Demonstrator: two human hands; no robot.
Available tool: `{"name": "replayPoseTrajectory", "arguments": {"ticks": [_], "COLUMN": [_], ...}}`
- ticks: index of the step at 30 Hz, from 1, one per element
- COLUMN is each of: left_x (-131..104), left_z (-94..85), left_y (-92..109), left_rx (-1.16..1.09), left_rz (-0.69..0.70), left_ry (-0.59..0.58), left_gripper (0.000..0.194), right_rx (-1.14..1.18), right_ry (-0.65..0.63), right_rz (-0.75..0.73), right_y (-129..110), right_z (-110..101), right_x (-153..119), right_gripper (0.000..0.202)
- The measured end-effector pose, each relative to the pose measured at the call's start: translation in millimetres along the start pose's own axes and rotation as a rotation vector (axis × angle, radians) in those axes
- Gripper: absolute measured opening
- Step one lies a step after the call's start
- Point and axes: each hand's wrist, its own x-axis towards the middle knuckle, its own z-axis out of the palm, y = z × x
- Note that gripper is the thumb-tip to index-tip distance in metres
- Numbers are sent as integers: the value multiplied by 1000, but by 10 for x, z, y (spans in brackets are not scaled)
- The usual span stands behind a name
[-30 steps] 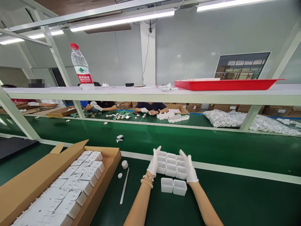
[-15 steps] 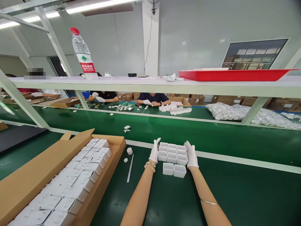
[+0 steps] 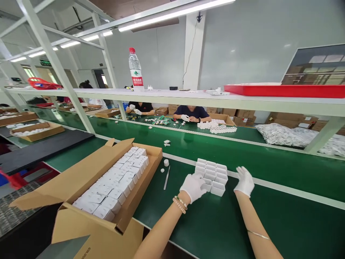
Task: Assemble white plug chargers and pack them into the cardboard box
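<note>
Small open-topped white plastic boxes [image 3: 211, 174] stand in close rows on the green worktop, with a white box [image 3: 217, 189] at the front right of the group. My left hand [image 3: 192, 187], in a white glove, has its thumb and fingers around the left side of the front-left white box [image 3: 207, 185], hiding part of it. My right hand [image 3: 244, 182], also gloved, is to the right of the rows, apart from them, fingers stretched out and holding nothing. White tweezers [image 3: 166, 177], a round white cap [image 3: 166, 163] and a smaller white disc [image 3: 162, 170] lie left of the boxes.
A long cardboard box [image 3: 145, 196] filled with white cases sits at the left. Overhead runs a shelf [image 3: 172, 95] bearing a water bottle [image 3: 135, 70] and a red tray [image 3: 285, 91]. Beyond the green belt [image 3: 242, 154], co-workers with gloved hands sit near small parts.
My left hand has come back from the rows' left side to the front-left box. My right hand has moved away from the rows' right side. The view has swung left.
</note>
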Motion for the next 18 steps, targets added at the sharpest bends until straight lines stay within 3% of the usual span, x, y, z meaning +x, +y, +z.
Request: {"name": "replayPoseTrajectory", "arguments": {"ticks": [4,7,9,11,14,16,18], "left_x": [-31,-132,-286,-495,-812,-940,-929], "left_z": [126,28,-97,-228,-429,-606,-834], "left_y": [85,112,123,136,166,187,187], "left_rx": [169,230,249,265,297,316,270], "left_rz": [-77,-153,-227,-302,-324,-285,-241], "left_ry": [-64,-71,-44,-32,-88,-165,-225], "left_gripper": [27,19,20,18,20,26,30], "right_rx": [73,74,55,28,178,326,432], "right_ry": [76,-1,-26,-130,-389,-551,-654], "right_rz": [-102,-179,-179,-97,189,329,351], "right_y": [-264,-529,-706,-852,-1004,-1066,-1103], "right_z": [-77,51,219,412,657,751,785], "right_x": [-457,-1044,-1425,-1707,-1888,-1887,-1843], "right_gripper": [45,35,42,57,72,69,59]}}
